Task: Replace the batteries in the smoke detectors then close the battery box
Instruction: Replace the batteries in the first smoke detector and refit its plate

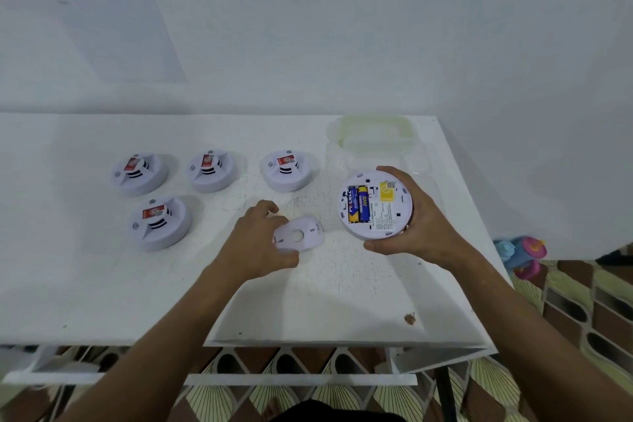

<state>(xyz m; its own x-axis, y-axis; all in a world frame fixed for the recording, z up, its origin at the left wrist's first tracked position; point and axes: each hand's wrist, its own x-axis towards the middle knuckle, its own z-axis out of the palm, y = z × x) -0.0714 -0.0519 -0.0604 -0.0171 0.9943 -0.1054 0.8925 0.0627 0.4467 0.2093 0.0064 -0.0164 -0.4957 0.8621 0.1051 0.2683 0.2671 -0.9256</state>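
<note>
Two hands | right (416, 216) grips detector (375, 205) | left (260, 243) pinches backplate (299, 233)

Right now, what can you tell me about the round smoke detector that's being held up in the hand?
The smoke detector is a round white disc that looks like plastic, turned back side up and tilted toward the camera. Its cover is off, showing two blue and yellow batteries side by side, a yellow sticker and a printed label. The right hand grips its rim, lifting it above the white table.
</note>
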